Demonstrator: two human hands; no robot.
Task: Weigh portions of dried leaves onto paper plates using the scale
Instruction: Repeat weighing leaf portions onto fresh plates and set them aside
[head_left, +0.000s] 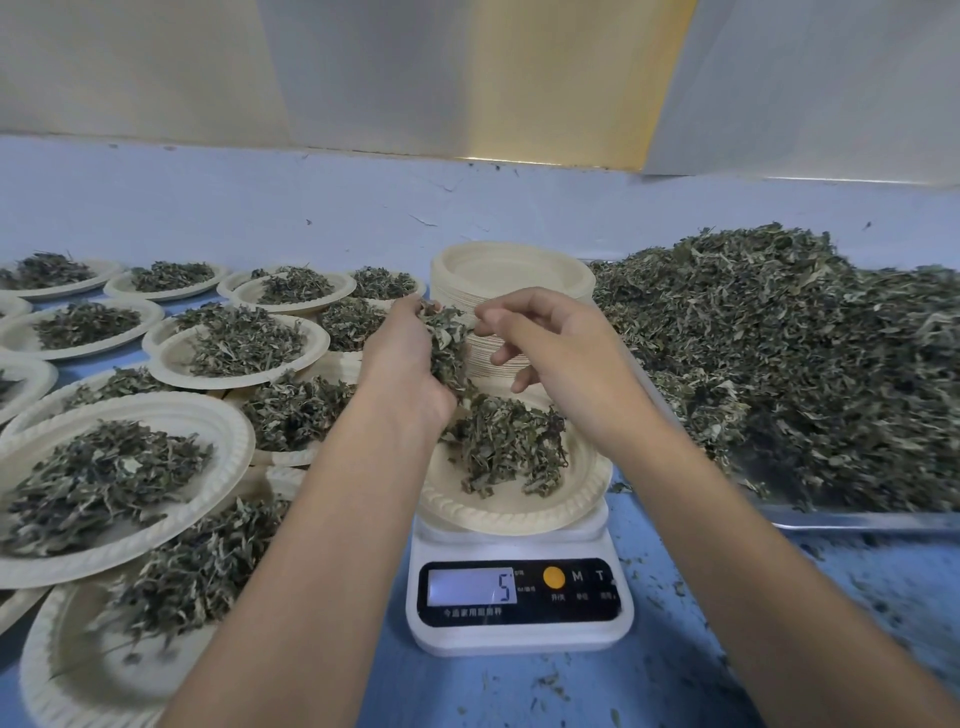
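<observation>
I have the left hand (405, 364) curled around a clump of dried leaves (447, 348), palm turned inward. It hangs over the far rim of the paper plate (519, 514) on the scale (519, 623), which stands near the table's (675, 649) front edge. The right hand (561, 353) is just beside it, thumb and forefinger drawn together at the clump's right edge and the other fingers loosely bent. I cannot tell whether it has nipped a leaf or is only touching. The clump's long axis runs from the left fingertips down toward the wrist, and its lower end almost meets the small pile (509, 447) already on the plate. So the drop goes straight down, and the left hand is the nearer one to make it. The display (472, 586) shows a 5. As I judge it, the portion is still being topped up, and the right hand should tease leaves loose a few at a time. The stack of empty plates (514, 270) sits behind the hands. The big heap (779, 353) on its tray (857, 519) is toward the right edge, and the filled plates (119, 467) toward the left.
</observation>
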